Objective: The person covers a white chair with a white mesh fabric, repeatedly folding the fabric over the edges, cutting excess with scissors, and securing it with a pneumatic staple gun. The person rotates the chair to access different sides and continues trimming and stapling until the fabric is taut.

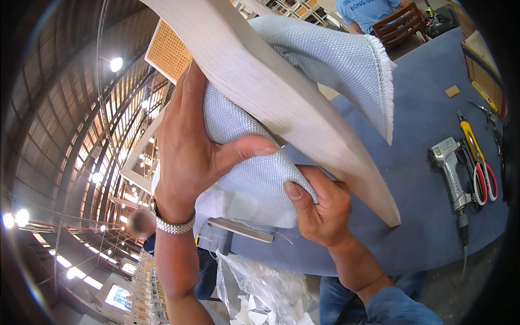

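Observation:
A light grey-blue woven fabric (244,184) is wrapped around part of a pale wooden furniture frame (265,89). Its frayed end hangs over the far side of the thick, curved wooden rail. My left hand (187,143), with a metal watch at the wrist, holds the fabric-covered part from the left; the thumb presses on the weave and the fingertips are hidden behind. Below the rail, my right hand (325,211) pinches the folded fabric edge between thumb and fingers. A woven cane panel (167,51) shows beyond my left fingers.
On the blue-grey table (390,238) at right lie a grey air tool (450,168) with a hose, red-and-white-handled scissors (490,184), a yellow-handled tool (472,140) and a small wooden block (452,91). Clear plastic (265,287) lies below. A person in blue (365,13) sits far off.

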Action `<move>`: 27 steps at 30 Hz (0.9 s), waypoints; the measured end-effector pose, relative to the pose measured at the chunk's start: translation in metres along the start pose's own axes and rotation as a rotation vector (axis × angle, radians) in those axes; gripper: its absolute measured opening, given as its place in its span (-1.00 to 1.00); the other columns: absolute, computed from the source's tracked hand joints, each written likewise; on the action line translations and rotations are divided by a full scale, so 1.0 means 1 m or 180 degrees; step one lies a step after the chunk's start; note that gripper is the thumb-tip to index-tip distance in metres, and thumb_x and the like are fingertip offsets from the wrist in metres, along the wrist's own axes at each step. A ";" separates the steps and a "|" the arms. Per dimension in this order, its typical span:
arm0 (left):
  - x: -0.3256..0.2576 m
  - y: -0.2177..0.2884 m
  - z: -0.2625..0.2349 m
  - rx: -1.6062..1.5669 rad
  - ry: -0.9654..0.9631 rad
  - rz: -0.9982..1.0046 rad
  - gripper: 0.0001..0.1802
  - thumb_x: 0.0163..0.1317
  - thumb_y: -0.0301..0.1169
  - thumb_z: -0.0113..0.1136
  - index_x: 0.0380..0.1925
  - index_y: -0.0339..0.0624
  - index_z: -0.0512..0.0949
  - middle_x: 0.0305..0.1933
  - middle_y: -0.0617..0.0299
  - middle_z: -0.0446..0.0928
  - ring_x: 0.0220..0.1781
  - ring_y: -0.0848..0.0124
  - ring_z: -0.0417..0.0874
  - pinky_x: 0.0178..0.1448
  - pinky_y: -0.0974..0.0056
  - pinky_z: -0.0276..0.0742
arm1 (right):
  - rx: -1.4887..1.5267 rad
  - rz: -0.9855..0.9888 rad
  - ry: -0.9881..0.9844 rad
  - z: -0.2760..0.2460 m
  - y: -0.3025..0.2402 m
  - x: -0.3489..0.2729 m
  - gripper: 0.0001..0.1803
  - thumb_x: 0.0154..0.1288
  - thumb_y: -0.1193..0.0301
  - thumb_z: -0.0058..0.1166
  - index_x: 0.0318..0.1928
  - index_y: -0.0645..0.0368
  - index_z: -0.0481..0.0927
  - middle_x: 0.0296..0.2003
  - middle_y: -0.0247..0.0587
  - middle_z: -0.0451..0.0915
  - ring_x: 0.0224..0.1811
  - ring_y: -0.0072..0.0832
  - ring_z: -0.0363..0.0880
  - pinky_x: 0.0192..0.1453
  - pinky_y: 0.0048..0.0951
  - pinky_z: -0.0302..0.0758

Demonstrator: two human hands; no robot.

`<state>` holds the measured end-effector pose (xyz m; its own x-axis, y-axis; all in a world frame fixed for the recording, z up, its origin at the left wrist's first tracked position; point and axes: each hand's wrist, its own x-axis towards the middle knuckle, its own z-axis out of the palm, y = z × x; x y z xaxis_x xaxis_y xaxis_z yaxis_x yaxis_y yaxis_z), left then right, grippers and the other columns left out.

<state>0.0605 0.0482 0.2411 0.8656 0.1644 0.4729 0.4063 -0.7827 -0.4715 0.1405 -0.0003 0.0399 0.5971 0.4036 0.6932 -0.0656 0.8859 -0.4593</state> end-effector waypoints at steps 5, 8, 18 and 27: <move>0.001 0.010 -0.007 0.0452 -0.0199 0.0011 0.46 -0.41 0.43 0.45 0.36 -0.43 0.16 0.19 -0.17 0.48 0.27 0.03 0.54 0.31 0.06 0.43 | 0.0271 -0.0100 0.0321 0.006 0.002 -0.002 -0.86 0.33 0.47 0.22 -0.17 0.29 0.66 -0.47 -0.21 0.58 -0.47 -0.37 0.54 -0.30 -0.39 0.46; 0.003 0.013 -0.010 0.0306 -0.0358 -0.0079 0.46 -0.45 0.31 0.55 0.38 -0.40 0.15 0.25 -0.23 0.41 0.25 -0.16 0.49 0.28 -0.06 0.40 | 0.0241 0.0082 0.0251 0.004 0.001 -0.004 -0.83 0.36 0.43 0.20 -0.14 0.29 0.67 -0.47 -0.21 0.58 -0.45 -0.42 0.53 -0.26 -0.41 0.46; -0.013 0.027 0.004 0.0775 -0.0015 -0.0381 0.53 -0.43 0.41 0.46 0.41 -0.45 0.07 0.24 -0.25 0.40 0.26 -0.12 0.49 0.30 -0.04 0.40 | 0.1617 0.0574 0.0420 0.020 0.019 -0.012 -0.66 0.46 0.33 0.12 0.06 0.35 0.62 -0.15 -0.17 0.68 -0.06 -0.51 0.57 0.08 -0.47 0.46; -0.018 0.026 0.001 0.0634 -0.0157 -0.0309 0.55 -0.42 0.38 0.50 0.44 -0.45 0.02 0.34 -0.26 0.32 0.36 -0.07 0.44 0.41 -0.02 0.32 | 0.2885 0.0734 0.0401 0.024 0.047 -0.012 -0.62 0.40 0.40 0.19 0.13 0.37 0.56 0.00 -0.18 0.64 0.00 -0.53 0.56 0.12 -0.46 0.47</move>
<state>0.0559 0.0259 0.2200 0.8309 0.2662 0.4887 0.5340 -0.6285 -0.5656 0.1114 0.0422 0.0236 0.5702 0.6105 0.5497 -0.7582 0.6487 0.0661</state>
